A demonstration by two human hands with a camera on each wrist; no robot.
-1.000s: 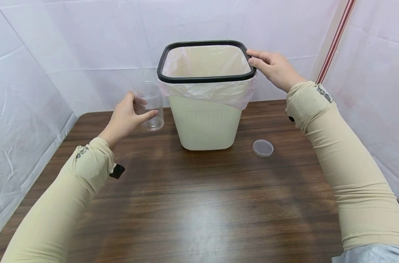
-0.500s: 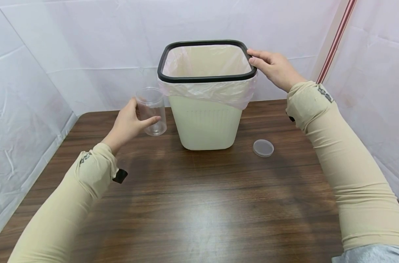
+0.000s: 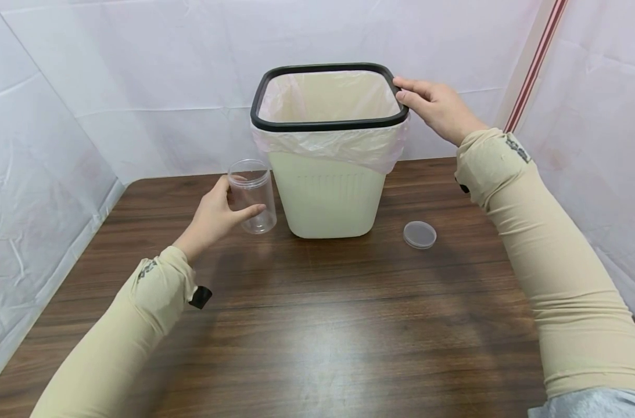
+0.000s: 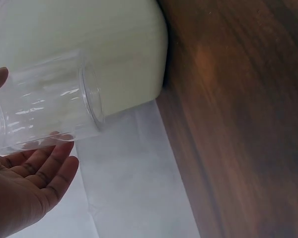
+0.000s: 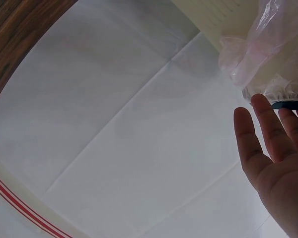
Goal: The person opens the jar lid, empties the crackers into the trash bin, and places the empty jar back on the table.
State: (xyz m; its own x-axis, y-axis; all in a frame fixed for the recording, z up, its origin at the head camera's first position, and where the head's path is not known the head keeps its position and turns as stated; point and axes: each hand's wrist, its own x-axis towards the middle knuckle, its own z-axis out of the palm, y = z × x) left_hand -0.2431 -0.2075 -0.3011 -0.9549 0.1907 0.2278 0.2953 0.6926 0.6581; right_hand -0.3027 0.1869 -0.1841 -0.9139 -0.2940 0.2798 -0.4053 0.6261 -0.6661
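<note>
My left hand (image 3: 212, 217) grips a clear plastic jar (image 3: 253, 200) between thumb and fingers. The jar has no lid on it and stands upright, left of a cream trash bin (image 3: 330, 197). In the left wrist view the jar (image 4: 49, 106) looks empty, with the fingers along one side and the thumb on the other. At the bin's right side, my right hand (image 3: 437, 110) rests its fingertips on the black rim (image 3: 327, 126). Those fingers (image 5: 246, 131) look fairly straight in the right wrist view. A pale pink bag (image 3: 343, 142) lines the bin and folds over its outside.
A round clear lid (image 3: 419, 234) lies on the dark wooden table (image 3: 317, 325), right of the bin. White sheeting (image 3: 165, 75) hangs behind and at both sides. A strip with red stripes (image 3: 534, 69) runs down the back right corner.
My left hand has lowered the jar and brought it nearer, a little to the right, beside the bin's lower left side. The right hand stays at the rim.
</note>
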